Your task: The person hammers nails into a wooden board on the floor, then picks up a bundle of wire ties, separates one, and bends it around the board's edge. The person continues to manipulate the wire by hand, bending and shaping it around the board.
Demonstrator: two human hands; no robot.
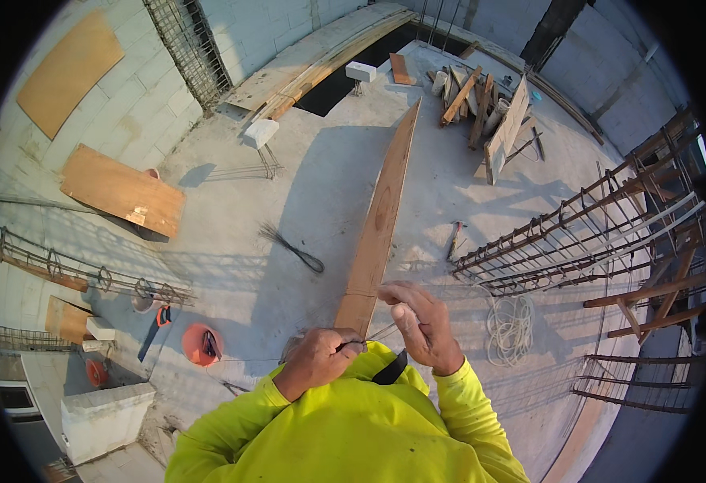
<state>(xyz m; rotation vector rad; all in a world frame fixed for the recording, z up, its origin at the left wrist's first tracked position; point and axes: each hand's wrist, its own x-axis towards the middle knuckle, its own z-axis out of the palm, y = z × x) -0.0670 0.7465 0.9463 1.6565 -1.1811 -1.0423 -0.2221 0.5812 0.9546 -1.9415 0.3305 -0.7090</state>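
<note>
My left hand (319,360) is closed in a fist in front of my chest. A thin dark piece sticks out of it; its kind is not clear. My right hand (423,324) is raised beside it, fingers together and slightly curved, thumb apart, with nothing visible in the palm. A faint thin line, maybe wire, shows between the hands. Beyond them a long narrow plywood board (375,229) stretches away from me, its near end partly hidden by my hands and yellow sleeves. Left of the board, a looped bundle of thin wire (292,248) lies on the concrete.
An orange bucket (201,344) and a handsaw (155,332) are at left. To the right lie a hammer (455,240), coiled pale rope (510,330) and a long rebar cage (566,233). Scrap timber (481,105) is piled far right, near a dark floor opening (337,88).
</note>
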